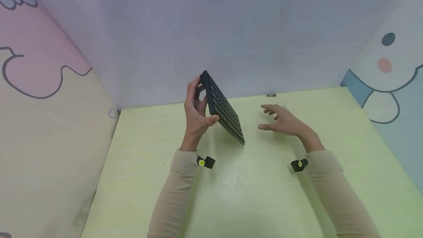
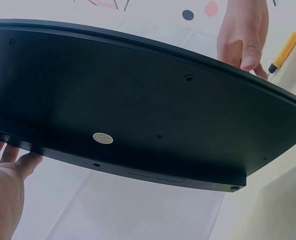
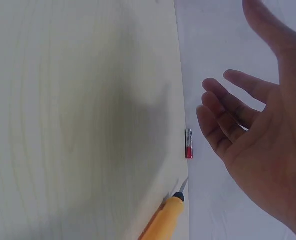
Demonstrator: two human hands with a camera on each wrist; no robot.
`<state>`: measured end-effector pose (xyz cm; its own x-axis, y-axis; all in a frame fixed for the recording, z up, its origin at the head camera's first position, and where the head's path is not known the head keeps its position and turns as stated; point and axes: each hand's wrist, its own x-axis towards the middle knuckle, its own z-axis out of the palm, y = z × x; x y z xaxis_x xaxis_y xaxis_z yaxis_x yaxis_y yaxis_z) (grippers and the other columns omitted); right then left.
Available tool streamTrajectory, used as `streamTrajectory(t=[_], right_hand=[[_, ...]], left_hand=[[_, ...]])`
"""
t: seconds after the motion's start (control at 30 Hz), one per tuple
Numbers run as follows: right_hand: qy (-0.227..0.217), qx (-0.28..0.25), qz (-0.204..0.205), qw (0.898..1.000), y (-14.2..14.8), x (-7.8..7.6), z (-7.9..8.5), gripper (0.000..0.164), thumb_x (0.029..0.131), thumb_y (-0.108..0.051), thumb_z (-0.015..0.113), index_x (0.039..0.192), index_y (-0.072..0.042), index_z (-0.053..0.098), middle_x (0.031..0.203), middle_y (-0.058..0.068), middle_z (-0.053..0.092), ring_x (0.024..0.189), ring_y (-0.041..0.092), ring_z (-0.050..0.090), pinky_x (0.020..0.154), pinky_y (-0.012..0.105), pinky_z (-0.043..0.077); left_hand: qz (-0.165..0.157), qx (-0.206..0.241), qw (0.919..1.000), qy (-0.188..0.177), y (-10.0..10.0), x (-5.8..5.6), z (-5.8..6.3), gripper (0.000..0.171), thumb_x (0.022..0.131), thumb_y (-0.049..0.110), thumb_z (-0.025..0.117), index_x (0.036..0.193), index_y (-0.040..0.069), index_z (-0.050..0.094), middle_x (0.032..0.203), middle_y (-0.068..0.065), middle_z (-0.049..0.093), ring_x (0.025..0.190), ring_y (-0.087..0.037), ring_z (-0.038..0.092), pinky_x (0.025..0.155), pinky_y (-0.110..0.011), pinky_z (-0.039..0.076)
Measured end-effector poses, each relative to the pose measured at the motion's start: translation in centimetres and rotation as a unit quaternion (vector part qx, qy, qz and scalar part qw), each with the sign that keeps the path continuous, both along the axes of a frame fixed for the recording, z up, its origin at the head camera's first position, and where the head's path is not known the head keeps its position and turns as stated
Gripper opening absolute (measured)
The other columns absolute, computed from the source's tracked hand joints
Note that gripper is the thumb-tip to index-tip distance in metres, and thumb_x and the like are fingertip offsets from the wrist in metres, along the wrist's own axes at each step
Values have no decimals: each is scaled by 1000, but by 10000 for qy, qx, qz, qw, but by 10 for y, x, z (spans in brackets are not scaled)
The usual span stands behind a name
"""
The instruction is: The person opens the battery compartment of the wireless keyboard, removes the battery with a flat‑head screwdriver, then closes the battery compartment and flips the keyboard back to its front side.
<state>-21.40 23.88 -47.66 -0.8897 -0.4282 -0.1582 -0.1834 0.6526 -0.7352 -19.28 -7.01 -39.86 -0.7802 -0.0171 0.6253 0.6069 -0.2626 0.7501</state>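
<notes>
My left hand (image 1: 195, 115) grips a black keyboard (image 1: 226, 111) by one edge, with the thumb on the near side. The keyboard is tilted steeply above the table, its keys facing right. In the left wrist view its dark underside (image 2: 122, 100) shows screws and a small oval sticker. My right hand (image 1: 284, 120) hovers to the right, apart from the keyboard, with loosely bent fingers and nothing in it. Below that hand, an orange-handled screwdriver (image 3: 165, 217) lies on the table; the hand mostly hides it in the head view.
A small battery (image 1: 271, 95) lies at the table's back edge, by the pale cloth wall (image 1: 231, 28). Printed side walls (image 1: 49, 120) enclose the light yellow table (image 1: 138, 179) at left and right. Small camera units (image 1: 206, 162) sit at both wrists.
</notes>
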Motion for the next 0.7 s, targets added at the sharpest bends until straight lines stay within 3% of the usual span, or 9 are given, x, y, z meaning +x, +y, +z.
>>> streamTrajectory(t=[0.23,0.7], right_hand=[[-244,-399,501,9976,-20,2,-6,107,81,-40,87,162,-10,24,156,20,42,143,38,42,113,57,43],[-524,-796,1115,9892,-45,4,-11,119,75,-32,92,164,-10,16,162,20,29,145,40,36,117,62,38]], left_hand=[[23,23,10000,32,3,1,1,138,57,72,89,149,-14,33,135,3,46,125,-16,49,107,-28,54],[47,-42,10000,35,11,3,4,139,57,75,87,149,-14,32,137,4,46,126,-17,49,108,-31,54]])
